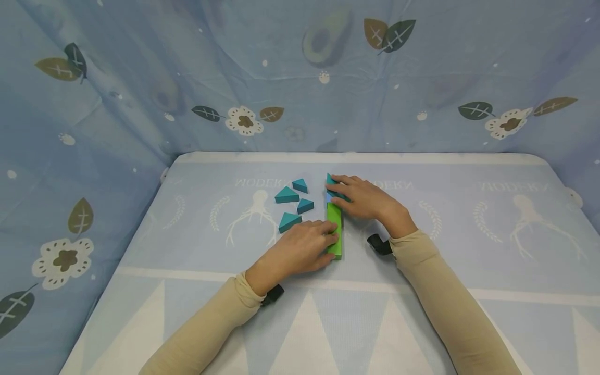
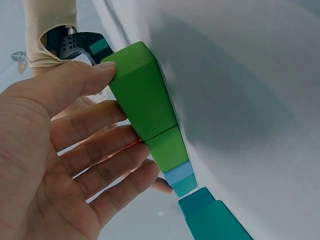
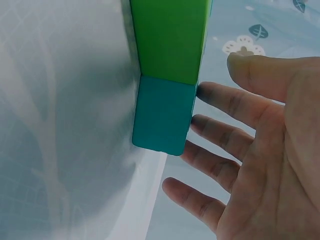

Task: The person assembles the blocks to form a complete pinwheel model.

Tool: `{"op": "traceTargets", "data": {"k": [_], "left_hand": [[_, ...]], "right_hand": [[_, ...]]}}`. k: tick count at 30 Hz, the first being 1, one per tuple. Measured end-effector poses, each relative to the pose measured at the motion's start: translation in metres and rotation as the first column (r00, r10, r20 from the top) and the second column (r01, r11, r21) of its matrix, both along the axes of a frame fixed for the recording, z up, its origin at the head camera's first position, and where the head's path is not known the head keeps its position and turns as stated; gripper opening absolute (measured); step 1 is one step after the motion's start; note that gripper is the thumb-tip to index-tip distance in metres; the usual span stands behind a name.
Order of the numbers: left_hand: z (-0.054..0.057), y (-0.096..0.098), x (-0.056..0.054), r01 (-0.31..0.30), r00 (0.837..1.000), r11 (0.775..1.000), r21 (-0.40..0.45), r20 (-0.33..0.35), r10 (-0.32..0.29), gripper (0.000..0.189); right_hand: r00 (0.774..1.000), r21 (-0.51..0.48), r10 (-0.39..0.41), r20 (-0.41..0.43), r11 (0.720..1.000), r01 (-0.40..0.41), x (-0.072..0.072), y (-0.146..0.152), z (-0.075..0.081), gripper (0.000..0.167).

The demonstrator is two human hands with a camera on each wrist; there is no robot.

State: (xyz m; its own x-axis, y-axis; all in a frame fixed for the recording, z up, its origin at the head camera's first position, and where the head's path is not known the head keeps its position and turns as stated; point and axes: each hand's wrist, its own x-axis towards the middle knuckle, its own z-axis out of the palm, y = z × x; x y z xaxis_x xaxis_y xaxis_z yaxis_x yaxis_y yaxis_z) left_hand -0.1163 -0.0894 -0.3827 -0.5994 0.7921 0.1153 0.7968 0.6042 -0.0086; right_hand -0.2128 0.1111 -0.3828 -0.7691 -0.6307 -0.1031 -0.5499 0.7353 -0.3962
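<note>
Two green blocks [image 2: 142,95] lie end to end in a row on the table. My left hand [image 1: 303,247] rests along their left side, fingers extended, with the thumb touching the near block. Beyond the green, a light blue piece [image 1: 329,198] and teal blocks [image 1: 329,179] continue the row. At that far end is my right hand [image 1: 363,199], its straight fingertips touching a teal block [image 3: 164,115] from the right. The right thumb stands apart from the row in the right wrist view. Fingers partly cover the blocks in the head view.
Several loose teal triangular blocks [image 1: 287,195] lie left of the row, beyond my left hand. The patterned tabletop [image 1: 187,312] reaches a blue printed curtain [image 1: 281,78] at the back and left. Black wrist devices [image 1: 378,245] sit under both wrists.
</note>
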Motion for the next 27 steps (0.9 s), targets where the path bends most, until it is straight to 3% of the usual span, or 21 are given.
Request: {"op": "traceTargets", "data": {"k": [18,27], "left_hand": [[0.0014,-0.0004,0.0001,0.003,1.0,1.0,-0.002,0.018,-0.003,0.038],[0.0019,0.0016,0.0007,0.007,1.0,1.0,-0.018,-0.02,-0.007,0.034]], "right_hand": [[1.0,-0.005,0.005,0.002,1.0,-0.005,0.0001,-0.0003,0.0003,0.052],[1.0,0.005,0.009,-0.007,1.0,-0.009,-0.0011,0.0009,-0.0004,0.055]]}}
